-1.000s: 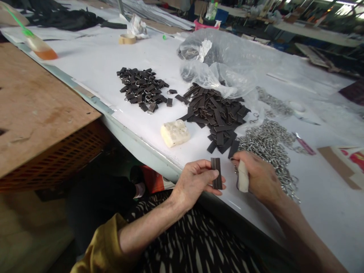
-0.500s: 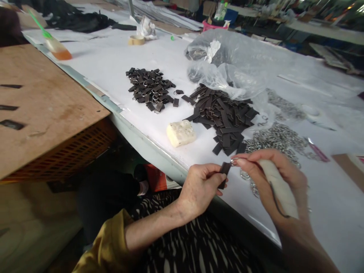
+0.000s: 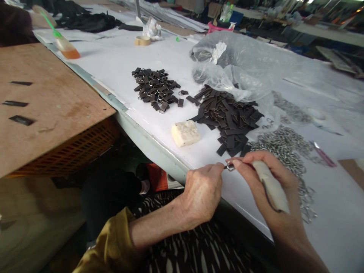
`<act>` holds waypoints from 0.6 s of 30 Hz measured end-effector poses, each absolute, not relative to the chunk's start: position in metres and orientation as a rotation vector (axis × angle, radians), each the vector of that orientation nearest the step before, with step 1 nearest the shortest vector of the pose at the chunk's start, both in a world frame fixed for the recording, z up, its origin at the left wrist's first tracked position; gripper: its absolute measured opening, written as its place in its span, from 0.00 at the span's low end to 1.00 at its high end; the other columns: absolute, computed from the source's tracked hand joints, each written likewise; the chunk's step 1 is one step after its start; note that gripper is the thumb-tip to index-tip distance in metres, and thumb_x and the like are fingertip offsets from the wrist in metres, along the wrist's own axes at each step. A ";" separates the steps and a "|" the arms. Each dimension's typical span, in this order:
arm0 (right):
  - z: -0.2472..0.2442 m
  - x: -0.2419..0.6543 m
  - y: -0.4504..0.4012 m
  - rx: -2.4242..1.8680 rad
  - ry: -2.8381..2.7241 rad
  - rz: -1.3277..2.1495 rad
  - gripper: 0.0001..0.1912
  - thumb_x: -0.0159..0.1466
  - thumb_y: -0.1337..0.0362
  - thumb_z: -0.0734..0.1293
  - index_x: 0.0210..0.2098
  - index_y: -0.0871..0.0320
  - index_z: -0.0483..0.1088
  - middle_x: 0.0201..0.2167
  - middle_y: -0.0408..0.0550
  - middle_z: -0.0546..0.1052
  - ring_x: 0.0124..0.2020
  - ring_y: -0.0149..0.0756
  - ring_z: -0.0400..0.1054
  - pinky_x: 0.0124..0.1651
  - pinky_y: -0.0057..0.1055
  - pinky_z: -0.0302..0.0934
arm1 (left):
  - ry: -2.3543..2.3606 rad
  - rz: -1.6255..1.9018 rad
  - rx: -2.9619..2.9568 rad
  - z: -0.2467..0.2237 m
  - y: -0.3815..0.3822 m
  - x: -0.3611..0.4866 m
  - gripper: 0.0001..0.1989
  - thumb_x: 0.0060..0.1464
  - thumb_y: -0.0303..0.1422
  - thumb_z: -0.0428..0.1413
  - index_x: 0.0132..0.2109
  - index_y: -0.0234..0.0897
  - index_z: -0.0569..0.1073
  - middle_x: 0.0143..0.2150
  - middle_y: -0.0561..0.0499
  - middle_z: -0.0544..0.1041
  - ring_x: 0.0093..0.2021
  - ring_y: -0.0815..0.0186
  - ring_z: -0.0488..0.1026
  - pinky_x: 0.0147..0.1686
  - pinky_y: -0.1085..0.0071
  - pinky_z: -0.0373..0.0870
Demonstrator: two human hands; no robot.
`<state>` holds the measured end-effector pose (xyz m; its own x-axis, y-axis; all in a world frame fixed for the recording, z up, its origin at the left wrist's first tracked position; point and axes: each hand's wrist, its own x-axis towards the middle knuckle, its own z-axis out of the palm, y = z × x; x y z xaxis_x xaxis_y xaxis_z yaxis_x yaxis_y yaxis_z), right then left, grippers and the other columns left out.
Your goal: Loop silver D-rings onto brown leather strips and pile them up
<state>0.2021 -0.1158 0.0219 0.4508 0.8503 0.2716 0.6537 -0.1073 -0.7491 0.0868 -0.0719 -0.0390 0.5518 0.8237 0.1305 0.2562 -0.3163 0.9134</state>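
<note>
My left hand is closed on a dark strip, mostly hidden by its fingers. A metal ring sits at the strip's end, pinched by the thumb and forefinger of my right hand. A pale wrapped handle lies across that right palm. Beyond my hands is a heap of dark flat strips, with a pile of metal rings to its right. Farther left lies a pile of dark folded pieces with rings. A yellowish-white block rests nearer the table edge.
A clear plastic bag lies behind the strips. At the far left stand a bottle with orange liquid and a tape roll. A wooden board is on the left; another person's hand shows at top left.
My left hand has turned over, so the strip is now mostly hidden behind its fingers. The ring has moved slightly lower. The whole view has shifted a little.
</note>
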 end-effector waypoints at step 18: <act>0.011 0.222 -0.117 -1.837 -1.082 0.506 0.08 0.57 0.58 0.69 0.32 0.52 0.67 0.33 0.40 0.77 0.35 0.31 0.72 0.36 0.23 0.65 | 0.842 0.780 1.664 -0.038 -0.071 0.088 0.15 0.58 0.31 0.45 0.46 0.39 0.73 0.37 0.47 0.77 0.37 0.63 0.72 0.42 0.69 0.67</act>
